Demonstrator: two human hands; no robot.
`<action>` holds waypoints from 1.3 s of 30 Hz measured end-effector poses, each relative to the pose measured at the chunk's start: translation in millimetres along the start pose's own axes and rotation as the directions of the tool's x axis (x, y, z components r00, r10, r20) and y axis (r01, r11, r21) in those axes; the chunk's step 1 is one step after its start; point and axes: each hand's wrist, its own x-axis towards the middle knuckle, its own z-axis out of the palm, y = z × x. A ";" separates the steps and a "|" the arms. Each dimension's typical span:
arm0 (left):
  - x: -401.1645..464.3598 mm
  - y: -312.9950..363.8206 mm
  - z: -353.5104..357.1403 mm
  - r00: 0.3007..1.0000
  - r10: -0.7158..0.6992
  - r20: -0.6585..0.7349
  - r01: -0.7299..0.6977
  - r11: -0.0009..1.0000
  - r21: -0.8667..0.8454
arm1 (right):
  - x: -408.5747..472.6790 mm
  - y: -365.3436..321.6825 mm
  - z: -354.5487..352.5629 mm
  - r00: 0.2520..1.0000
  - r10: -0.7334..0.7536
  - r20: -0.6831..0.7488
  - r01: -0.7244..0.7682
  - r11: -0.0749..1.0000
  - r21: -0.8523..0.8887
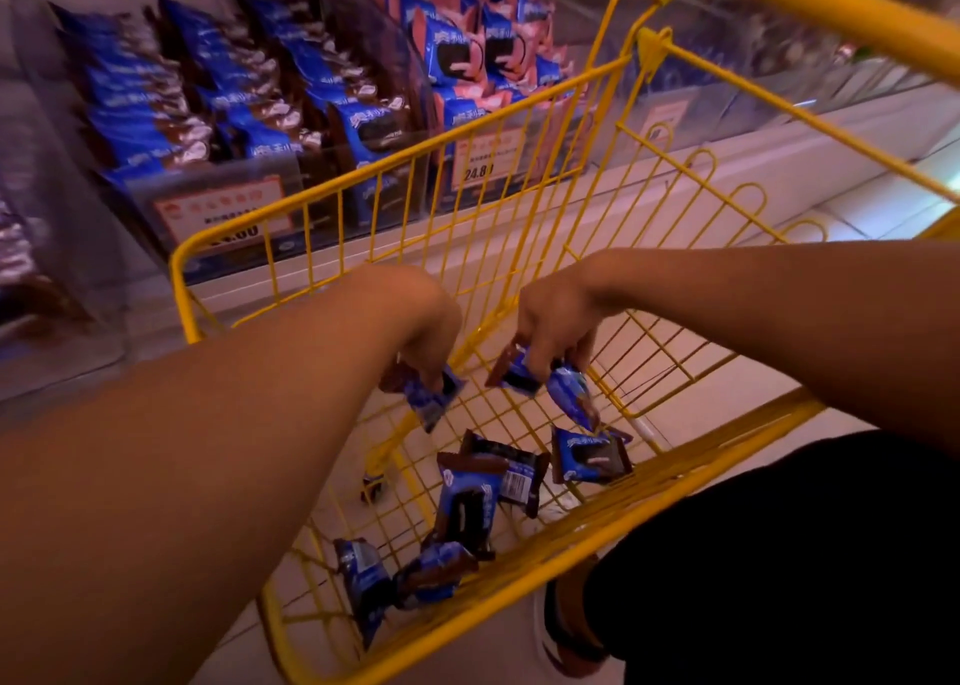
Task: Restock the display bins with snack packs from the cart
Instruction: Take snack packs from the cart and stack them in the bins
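Head view: yellow wire cart (519,113), five blue snack packs (467,508) loose on its floor. Left hand (426,331) pinches one pack (434,396); right hand (558,321) grips two packs (545,380). Display bins (218,201) beyond the cart, stocked with blue packs.

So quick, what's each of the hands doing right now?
Left hand: holding one blue snack pack.
Right hand: holding blue snack packs, apparently two.
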 end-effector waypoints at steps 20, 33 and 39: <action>-152.8 -78.9 -14.8 0.867 -0.019 -0.498 -0.496 -0.125 -0.859 | -165.3 -70.9 -25.8 0.288 -0.310 -0.906 0.511 0.850 -0.128; -160.0 -121.2 25.8 0.754 -0.166 -0.636 -0.652 -0.305 -0.694 | -127.6 -148.1 10.8 -0.174 -0.577 -0.798 0.460 0.669 -0.584; -151.2 -126.7 18.7 0.671 -0.312 -0.672 -0.740 -0.327 -0.588 | -121.9 -136.1 -7.6 0.164 -0.157 -0.974 0.858 0.509 0.062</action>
